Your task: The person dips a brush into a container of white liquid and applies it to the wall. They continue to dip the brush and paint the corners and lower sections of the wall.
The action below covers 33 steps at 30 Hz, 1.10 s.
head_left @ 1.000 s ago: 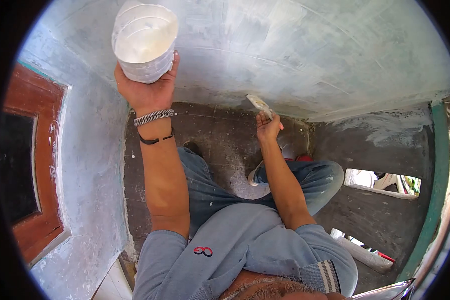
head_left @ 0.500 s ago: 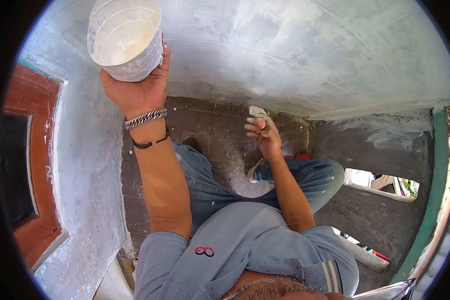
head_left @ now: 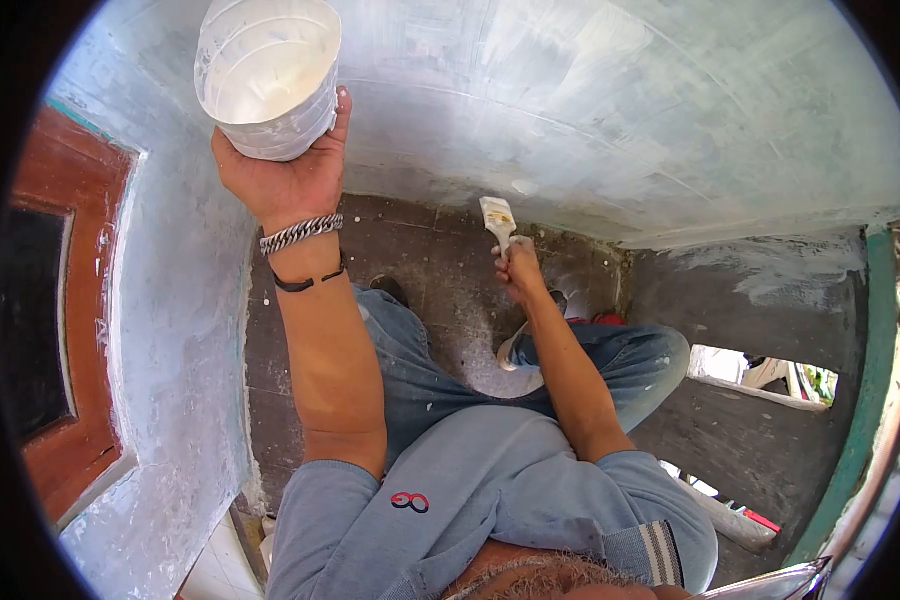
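Observation:
A white plastic tub with pale paint inside rests in my left hand, whose palm is under it and fingers are round its side. The tub is tilted so its inside faces me, up near the painted wall. My right hand is closed round the handle of a paintbrush. The brush's broad, paint-coated head points up and away from me, close to the foot of the wall.
To the left is a brown wooden window frame set in the bluish-white side wall. Dark floor tiles with paint specks lie beneath my legs. On the right, a grey low wall has openings beside a green post.
My right hand has turned, so the paintbrush now points upward with its head and handle in plain sight. My left hand and the tub have shifted slightly to the right.

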Each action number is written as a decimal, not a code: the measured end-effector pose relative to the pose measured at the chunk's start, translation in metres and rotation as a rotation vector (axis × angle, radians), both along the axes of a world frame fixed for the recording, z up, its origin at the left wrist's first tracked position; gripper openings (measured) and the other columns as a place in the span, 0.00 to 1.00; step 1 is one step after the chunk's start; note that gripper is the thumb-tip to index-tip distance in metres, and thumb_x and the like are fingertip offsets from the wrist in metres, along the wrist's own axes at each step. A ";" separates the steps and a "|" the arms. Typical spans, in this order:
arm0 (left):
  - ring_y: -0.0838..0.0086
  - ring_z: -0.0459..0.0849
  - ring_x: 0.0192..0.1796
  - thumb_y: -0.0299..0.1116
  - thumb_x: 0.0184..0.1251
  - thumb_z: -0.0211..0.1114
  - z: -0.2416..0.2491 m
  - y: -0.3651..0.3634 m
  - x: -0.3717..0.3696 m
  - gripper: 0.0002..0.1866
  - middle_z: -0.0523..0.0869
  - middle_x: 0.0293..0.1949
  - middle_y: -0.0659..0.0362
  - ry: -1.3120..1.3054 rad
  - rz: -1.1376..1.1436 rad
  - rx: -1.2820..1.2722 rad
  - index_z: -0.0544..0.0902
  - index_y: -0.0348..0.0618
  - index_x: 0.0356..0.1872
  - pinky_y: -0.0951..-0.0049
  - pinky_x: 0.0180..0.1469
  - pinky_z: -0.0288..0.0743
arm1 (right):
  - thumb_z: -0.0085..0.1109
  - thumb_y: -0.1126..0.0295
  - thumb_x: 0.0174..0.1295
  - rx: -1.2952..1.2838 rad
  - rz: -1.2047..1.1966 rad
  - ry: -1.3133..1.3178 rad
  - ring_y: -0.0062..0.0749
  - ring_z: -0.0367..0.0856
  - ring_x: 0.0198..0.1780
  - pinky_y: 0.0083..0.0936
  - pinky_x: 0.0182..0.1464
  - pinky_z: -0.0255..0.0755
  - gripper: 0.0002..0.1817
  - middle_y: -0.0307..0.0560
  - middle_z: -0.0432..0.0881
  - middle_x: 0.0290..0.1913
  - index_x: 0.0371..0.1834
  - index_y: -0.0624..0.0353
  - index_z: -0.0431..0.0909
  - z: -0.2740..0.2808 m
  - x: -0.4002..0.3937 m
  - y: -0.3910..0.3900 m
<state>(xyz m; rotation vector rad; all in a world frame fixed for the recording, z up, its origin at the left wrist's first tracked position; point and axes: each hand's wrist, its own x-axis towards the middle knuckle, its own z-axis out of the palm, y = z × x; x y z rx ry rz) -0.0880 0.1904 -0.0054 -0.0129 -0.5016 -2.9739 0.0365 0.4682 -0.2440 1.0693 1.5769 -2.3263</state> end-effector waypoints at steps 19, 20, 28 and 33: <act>0.44 0.71 0.61 0.55 0.64 0.52 0.000 0.004 0.004 0.34 0.70 0.62 0.44 -0.019 -0.014 -0.033 0.65 0.42 0.65 0.51 0.52 0.75 | 0.45 0.66 0.68 0.007 -0.076 0.180 0.17 0.60 0.16 0.16 0.14 0.52 0.06 0.37 0.71 0.29 0.39 0.56 0.67 0.064 -0.010 0.003; 0.44 0.71 0.61 0.55 0.64 0.52 0.001 0.003 0.004 0.34 0.70 0.62 0.45 -0.016 -0.005 -0.042 0.65 0.42 0.65 0.51 0.52 0.75 | 0.45 0.66 0.68 0.019 -0.072 0.236 0.17 0.60 0.16 0.16 0.14 0.52 0.06 0.37 0.71 0.29 0.39 0.56 0.68 0.080 -0.006 -0.006; 0.44 0.71 0.60 0.54 0.64 0.53 -0.001 0.000 0.001 0.34 0.70 0.62 0.44 0.028 -0.041 -0.003 0.65 0.42 0.65 0.51 0.52 0.75 | 0.43 0.68 0.68 -0.007 -0.059 0.084 0.17 0.59 0.16 0.17 0.14 0.52 0.06 0.38 0.70 0.28 0.37 0.58 0.67 0.027 -0.013 -0.008; 0.45 0.72 0.60 0.55 0.63 0.53 0.001 -0.003 0.002 0.34 0.70 0.62 0.43 0.001 0.017 -0.025 0.66 0.41 0.65 0.51 0.53 0.75 | 0.43 0.69 0.68 -0.033 -0.041 0.252 0.17 0.60 0.17 0.17 0.15 0.53 0.05 0.37 0.70 0.29 0.38 0.58 0.67 0.106 -0.003 -0.027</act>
